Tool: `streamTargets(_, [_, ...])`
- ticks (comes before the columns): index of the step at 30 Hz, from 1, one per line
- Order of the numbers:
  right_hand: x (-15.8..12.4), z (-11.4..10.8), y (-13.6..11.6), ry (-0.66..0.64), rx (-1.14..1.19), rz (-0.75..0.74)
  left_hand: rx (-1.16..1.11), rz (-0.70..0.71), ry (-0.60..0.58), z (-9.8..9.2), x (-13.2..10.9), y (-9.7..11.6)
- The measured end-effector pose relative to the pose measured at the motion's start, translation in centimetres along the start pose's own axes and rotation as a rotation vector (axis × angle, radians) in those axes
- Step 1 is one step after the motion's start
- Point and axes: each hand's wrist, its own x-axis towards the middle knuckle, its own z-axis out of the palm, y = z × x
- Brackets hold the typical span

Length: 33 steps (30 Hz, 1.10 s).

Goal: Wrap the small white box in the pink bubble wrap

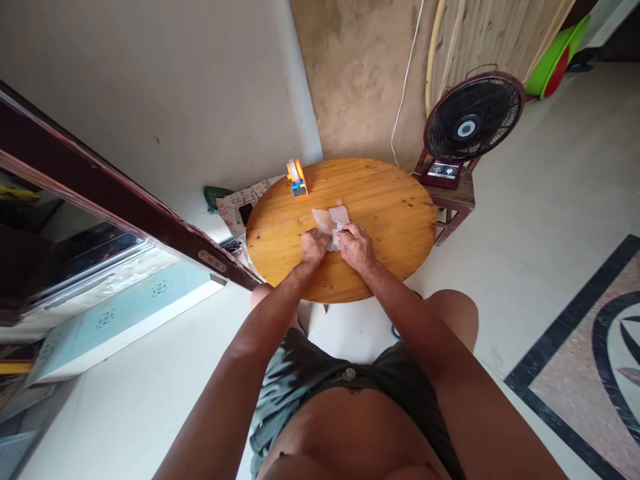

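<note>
On the round wooden table [395, 200] lies a crinkled, translucent whitish piece of plastic wrap [340, 215], bubble-wrap-like in texture. My left hand [313, 245] grips its near left part with the fingers curled in. From the other side my right hand [357, 247] pinches its right edge between thumb and fingers. Both hands rest low over the tabletop, close together, and cover part of the wrap. A small pale strip, maybe tape, shows just beyond its far edge. Farther back stands an orange and blue tape dispenser [297, 180], apart from both hands.
At the right, a dark red fan [473, 120] stands on a wooden stool [457, 197]. A white cord [406, 87] hangs down the wall behind the table. Left of the table are a printed cardboard piece [233, 208] and a dark door frame [150, 227].
</note>
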Motion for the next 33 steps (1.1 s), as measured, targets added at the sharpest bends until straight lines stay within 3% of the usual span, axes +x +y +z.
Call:
streamTargets(7, [0.0,-0.3,-0.3,-0.027,0.0,0.017,0.199,0.188,0.058,0.4,0.8,-0.5])
streamTargets(14, [0.0,-0.3,-0.2,-0.058,-0.056,-0.005,0.058,0.223,0.056,0.8,0.0,0.0])
streamTargets(21, [0.0,-0.5,-0.4,-0.083,-0.084,-0.035,0.238,0.25,0.08,1.1,-0.4,1.5])
streamTargets(33, [0.0,-1.4,-1.1,-0.17,-0.072,-0.048,0.516,0.324,-0.039,1.0,-1.1,3.7])
